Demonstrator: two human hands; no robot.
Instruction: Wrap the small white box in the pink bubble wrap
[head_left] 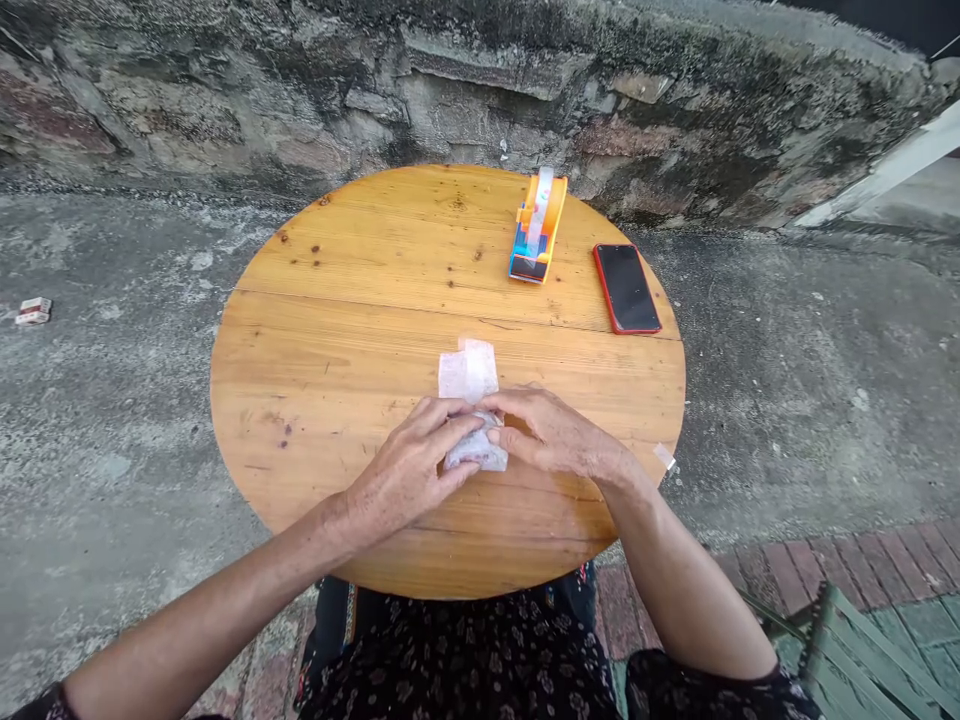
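A small whitish, crinkled paper packet (480, 448) lies on the round wooden table in front of me. Its near part looks folded over into a bulge, and whatever is inside is hidden. Beyond it a flat white paper flap (468, 370) stretches away over the wood. My left hand (401, 455) grips the packet from the left, its fingers over the top and the thumb along the near side. From the right, my right hand (551, 430) holds its far edge and right side between curved fingers and thumb. Both hands are closed on it.
A yellow and blue tape dispenser (538, 230) stands at the table's (337, 300) far side. A phone in a red case (628, 288) lies to its right. One short tape strip (664, 457) hangs at the right edge. A stone wall (480, 100) rises behind; a green chair (862, 650) is lower right.
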